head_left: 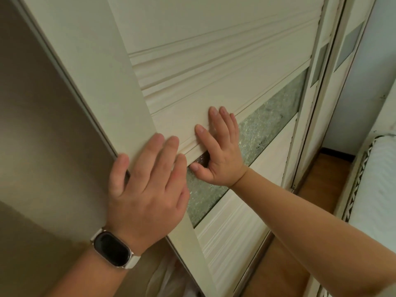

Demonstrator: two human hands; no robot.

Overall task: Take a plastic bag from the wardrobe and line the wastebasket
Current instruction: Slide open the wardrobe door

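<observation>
Pressing both hands flat on the wardrobe door [184,61], I judge I am only at the first step: getting the wardrobe open. Nearest me, below my left wrist with its watch [112,248], something pale and crinkled [165,277] shows low down beside the door's edge. It may be the plastic bag, though I cannot tell for sure. Nothing is taken out yet and the wastebasket is nowhere in view, so fetching the bag and lining the basket are both left to do.

My left hand [147,189] lies spread on the door's upright frame, fingers straight, thumb reaching past its edge toward the brown surface [42,125] on the left, which I take for the wardrobe's inside. My right hand [216,151], just beyond it and to the right, is also spread. Its palm is against the frosted glass strip [267,121] and its fingertips are on the moulded panel above. Neither hand holds anything.

Left of my left hand, the brown area is wide and I see nothing in the way. Right of my right hand, the door runs toward a second door [317,103], so sliding that way looks bounded there. Farther right, the wooden floor [330,168] is a narrow strip, with the bed [377,189] close alongside.
</observation>
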